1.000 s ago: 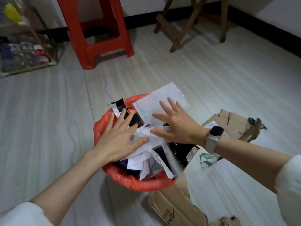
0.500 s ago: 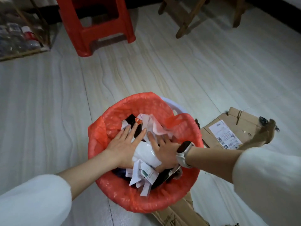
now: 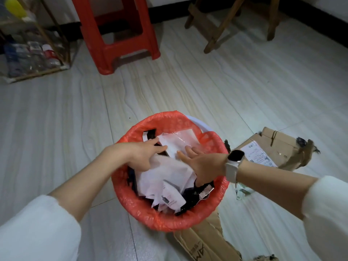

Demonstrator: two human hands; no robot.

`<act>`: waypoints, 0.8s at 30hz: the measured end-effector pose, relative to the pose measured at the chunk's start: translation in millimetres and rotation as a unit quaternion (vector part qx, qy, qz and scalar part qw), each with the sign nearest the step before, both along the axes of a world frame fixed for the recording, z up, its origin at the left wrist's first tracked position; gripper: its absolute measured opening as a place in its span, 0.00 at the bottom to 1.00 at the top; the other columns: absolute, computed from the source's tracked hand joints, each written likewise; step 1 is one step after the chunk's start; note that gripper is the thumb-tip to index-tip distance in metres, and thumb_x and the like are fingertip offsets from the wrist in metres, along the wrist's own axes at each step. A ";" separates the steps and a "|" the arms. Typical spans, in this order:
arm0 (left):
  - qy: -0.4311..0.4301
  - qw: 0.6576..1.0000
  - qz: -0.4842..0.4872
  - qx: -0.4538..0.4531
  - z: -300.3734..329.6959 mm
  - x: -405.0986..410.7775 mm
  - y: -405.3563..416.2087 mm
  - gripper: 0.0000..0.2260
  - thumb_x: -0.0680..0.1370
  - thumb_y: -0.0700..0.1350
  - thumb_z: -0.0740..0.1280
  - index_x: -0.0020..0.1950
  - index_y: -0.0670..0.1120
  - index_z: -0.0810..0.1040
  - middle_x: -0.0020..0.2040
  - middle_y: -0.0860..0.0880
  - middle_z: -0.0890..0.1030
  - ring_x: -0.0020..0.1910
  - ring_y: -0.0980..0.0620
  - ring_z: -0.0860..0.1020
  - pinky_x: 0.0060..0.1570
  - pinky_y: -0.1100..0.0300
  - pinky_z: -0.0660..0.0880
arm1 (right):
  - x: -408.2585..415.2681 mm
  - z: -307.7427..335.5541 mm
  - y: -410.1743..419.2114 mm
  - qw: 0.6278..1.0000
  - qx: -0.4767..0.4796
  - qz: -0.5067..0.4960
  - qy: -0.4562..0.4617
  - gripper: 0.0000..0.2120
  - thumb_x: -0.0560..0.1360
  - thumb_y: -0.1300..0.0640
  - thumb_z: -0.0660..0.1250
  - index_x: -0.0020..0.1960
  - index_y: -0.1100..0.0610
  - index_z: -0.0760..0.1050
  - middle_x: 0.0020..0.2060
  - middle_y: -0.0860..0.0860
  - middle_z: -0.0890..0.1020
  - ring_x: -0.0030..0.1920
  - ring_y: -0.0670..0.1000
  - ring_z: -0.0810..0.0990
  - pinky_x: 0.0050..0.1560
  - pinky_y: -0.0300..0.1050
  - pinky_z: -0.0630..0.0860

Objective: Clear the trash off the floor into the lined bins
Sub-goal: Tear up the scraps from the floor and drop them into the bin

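A round bin with a red liner stands on the floor in the middle of the head view. It is full of white paper and plastic wrappers and some black scraps. My left hand lies over the left side of the pile with its fingers spread. My right hand, a white watch on its wrist, presses flat on the wrappers from the right. Neither hand grips anything.
A torn cardboard box with a shipping label lies right of the bin. More flattened cardboard sticks out under the bin's near side, with a small green wrapper beside it. A red plastic stool, wooden stool legs and a clear crate of bottles stand behind.
The big white sheets that stuck out above the rim a second ago now sit down inside the bin. Both hands have stayed on the pile and have shifted apart.
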State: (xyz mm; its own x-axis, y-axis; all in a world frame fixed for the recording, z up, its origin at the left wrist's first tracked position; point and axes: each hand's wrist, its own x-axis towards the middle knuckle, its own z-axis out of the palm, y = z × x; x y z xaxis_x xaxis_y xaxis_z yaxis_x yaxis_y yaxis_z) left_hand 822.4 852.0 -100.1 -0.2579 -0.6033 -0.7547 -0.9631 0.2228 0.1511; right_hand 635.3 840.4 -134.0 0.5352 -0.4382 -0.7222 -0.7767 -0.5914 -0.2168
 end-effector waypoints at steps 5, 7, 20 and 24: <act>0.092 0.993 0.031 0.072 29.6 7.5 20.5 0.41 0.69 0.68 0.64 0.73 0.64 0.42 0.73 0.61 0.36 0.73 0.59 0.36 0.75 0.53 0.43 | -20.5 46.8 -2.0 0.999 0.025 0.018 -0.020 0.30 0.77 0.64 0.54 0.75 0.54 0.47 0.74 0.57 0.57 0.73 0.54 0.58 0.71 0.45 0.58; 0.095 0.994 0.047 0.012 27.1 6.5 26.7 0.47 0.60 0.78 0.56 0.73 0.64 0.41 0.72 0.60 0.33 0.73 0.59 0.34 0.74 0.51 0.39 | -27.7 56.0 -4.6 0.994 0.016 -0.048 -0.100 0.26 0.76 0.66 0.54 0.73 0.51 0.59 0.59 0.54 0.76 0.56 0.52 0.76 0.54 0.36 0.71; 0.030 0.951 -0.055 -0.304 -56.9 -1.1 36.1 0.42 0.71 0.71 0.43 0.75 0.44 0.40 0.75 0.46 0.38 0.75 0.47 0.38 0.73 0.46 0.41 | -12.2 -21.6 11.7 0.965 -0.248 0.064 -0.059 0.52 0.67 0.30 0.59 0.74 0.65 0.46 0.73 0.66 0.51 0.74 0.65 0.47 0.73 0.59 0.44; -0.032 0.983 -0.057 -0.172 -68.7 2.8 35.4 0.55 0.62 0.76 0.58 0.70 0.50 0.26 0.71 0.48 0.26 0.71 0.48 0.26 0.72 0.45 0.33 | -2.1 -44.7 6.3 0.988 -0.147 0.032 -0.024 0.60 0.63 0.29 0.65 0.73 0.60 0.33 0.74 0.64 0.41 0.72 0.67 0.37 0.72 0.61 0.44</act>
